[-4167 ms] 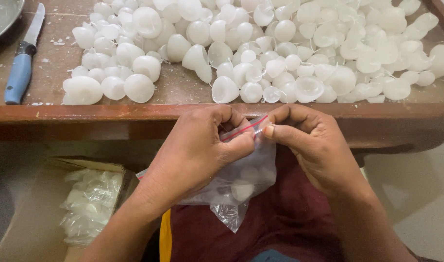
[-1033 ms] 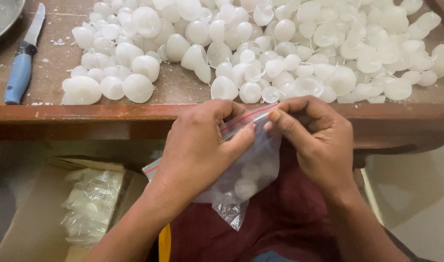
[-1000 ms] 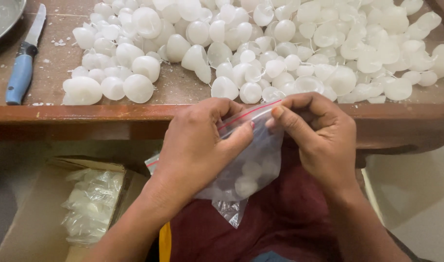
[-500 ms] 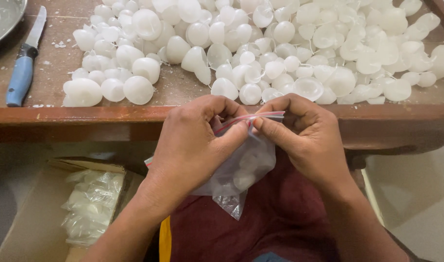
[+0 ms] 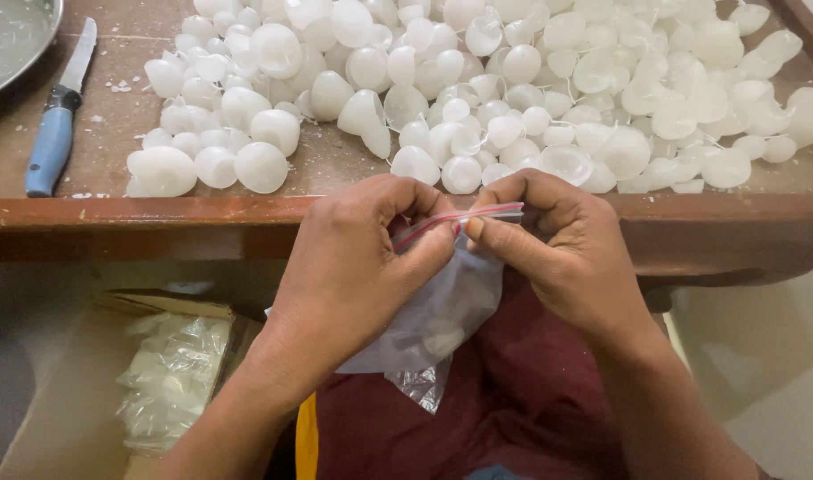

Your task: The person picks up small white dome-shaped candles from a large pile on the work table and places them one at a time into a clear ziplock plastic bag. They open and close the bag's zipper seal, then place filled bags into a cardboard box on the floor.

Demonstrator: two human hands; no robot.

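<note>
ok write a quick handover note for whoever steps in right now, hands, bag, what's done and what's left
Left hand: pinching the red zip strip of the clear bag at its left end.
Right hand: pinching the same strip from the right.
Bag hangs below the table edge, over the lap, with white pieces inside.
Done: bag filled; packed bags lie in the cardboard box.
Left: whether the zip is sealed is hidden by the fingers; a large heap of white pieces remains on the table.

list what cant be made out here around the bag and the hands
Head view only:
- Contents of the clear bag: blurred by plastic, partly behind the left hand.
- Whether its red seal strip is fully closed: both hands' grip covers the ends; right hand.
- Metal dish: cut by the frame corner.
</note>
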